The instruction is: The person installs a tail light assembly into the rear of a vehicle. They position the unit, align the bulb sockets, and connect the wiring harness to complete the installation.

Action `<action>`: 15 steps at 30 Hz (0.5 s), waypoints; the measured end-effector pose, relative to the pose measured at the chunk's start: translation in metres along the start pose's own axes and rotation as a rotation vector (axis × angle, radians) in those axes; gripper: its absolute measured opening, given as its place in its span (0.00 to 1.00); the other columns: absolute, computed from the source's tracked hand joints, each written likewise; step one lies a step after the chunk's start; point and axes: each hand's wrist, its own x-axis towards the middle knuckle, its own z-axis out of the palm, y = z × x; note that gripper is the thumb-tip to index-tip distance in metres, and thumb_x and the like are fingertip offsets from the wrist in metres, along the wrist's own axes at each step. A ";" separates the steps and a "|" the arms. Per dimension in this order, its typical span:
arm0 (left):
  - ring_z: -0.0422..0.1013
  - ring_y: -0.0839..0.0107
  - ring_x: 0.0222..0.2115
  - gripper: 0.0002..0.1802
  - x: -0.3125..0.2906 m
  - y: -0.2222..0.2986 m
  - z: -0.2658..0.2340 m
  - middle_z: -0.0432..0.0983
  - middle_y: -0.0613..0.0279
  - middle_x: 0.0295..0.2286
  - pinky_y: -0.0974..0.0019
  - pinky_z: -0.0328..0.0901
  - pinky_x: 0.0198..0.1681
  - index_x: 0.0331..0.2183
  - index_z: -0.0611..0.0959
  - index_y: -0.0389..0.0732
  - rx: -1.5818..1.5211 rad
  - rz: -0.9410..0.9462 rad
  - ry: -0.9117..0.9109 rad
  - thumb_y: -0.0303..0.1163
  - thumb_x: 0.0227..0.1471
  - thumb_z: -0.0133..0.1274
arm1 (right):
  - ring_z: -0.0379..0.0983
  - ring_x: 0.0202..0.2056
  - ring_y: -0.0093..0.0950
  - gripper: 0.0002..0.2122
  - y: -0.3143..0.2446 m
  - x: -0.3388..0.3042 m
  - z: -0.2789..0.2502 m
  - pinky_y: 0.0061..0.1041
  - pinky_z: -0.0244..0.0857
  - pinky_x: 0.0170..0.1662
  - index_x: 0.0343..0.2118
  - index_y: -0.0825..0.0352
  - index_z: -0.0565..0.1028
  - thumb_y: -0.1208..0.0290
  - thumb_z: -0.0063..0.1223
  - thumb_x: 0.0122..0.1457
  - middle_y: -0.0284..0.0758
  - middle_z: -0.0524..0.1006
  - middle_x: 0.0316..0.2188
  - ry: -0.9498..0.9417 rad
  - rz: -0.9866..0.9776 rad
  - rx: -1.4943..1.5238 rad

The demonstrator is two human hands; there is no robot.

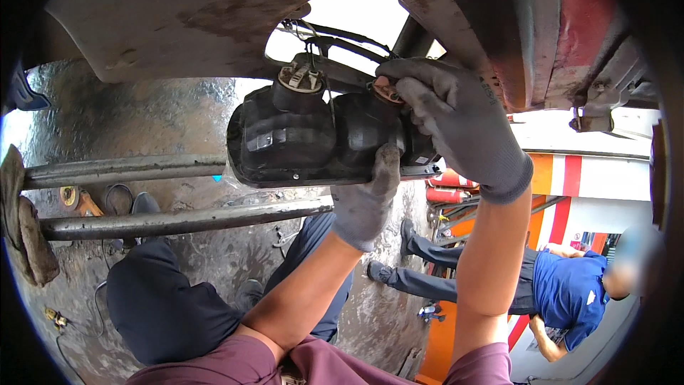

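A black lamp housing with rounded backs hangs below an opening in the vehicle's panel. A cream round bulb socket with wires sits on its left chamber, and a reddish-brown socket on the one beside it. My left hand, in a grey glove, grips the housing's lower edge from below, thumb on its back and fingers hidden behind. My right hand, gloved alike, closes its thumb and fingers on the reddish-brown socket. Dark wires run through the opening above.
Dirty vehicle panels hang low overhead. Two metal bars stretch to the left, a grimy cloth over their ends. A person in a blue shirt stands at the right near red cylinders. A cabled tool lies on the wet floor.
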 end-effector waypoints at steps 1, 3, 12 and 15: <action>0.76 0.53 0.42 0.17 0.000 0.001 -0.001 0.78 0.50 0.43 0.51 0.69 0.48 0.47 0.80 0.46 -0.018 -0.023 -0.012 0.23 0.54 0.57 | 0.75 0.41 0.35 0.14 0.001 0.001 -0.002 0.29 0.73 0.42 0.45 0.67 0.78 0.78 0.55 0.55 0.37 0.77 0.43 -0.019 -0.022 -0.018; 0.76 0.51 0.42 0.17 0.001 0.004 -0.002 0.78 0.50 0.43 0.48 0.68 0.49 0.47 0.80 0.48 -0.034 -0.064 -0.025 0.23 0.54 0.57 | 0.74 0.42 0.35 0.14 0.008 0.003 0.000 0.30 0.72 0.42 0.46 0.66 0.78 0.78 0.55 0.55 0.37 0.76 0.43 -0.021 -0.086 -0.016; 0.73 0.64 0.40 0.14 -0.008 -0.011 -0.001 0.78 0.55 0.43 0.63 0.67 0.47 0.46 0.78 0.33 0.244 0.156 0.036 0.26 0.59 0.53 | 0.74 0.31 0.28 0.13 0.010 0.005 0.007 0.26 0.70 0.37 0.47 0.65 0.78 0.73 0.53 0.60 0.36 0.77 0.36 -0.029 -0.016 0.122; 0.75 0.59 0.43 0.18 -0.006 -0.013 -0.007 0.77 0.52 0.45 0.56 0.68 0.50 0.49 0.79 0.40 0.176 0.084 -0.025 0.25 0.56 0.57 | 0.71 0.26 0.22 0.12 0.000 0.006 -0.001 0.23 0.68 0.34 0.48 0.66 0.78 0.69 0.51 0.64 0.36 0.76 0.29 -0.119 0.248 0.446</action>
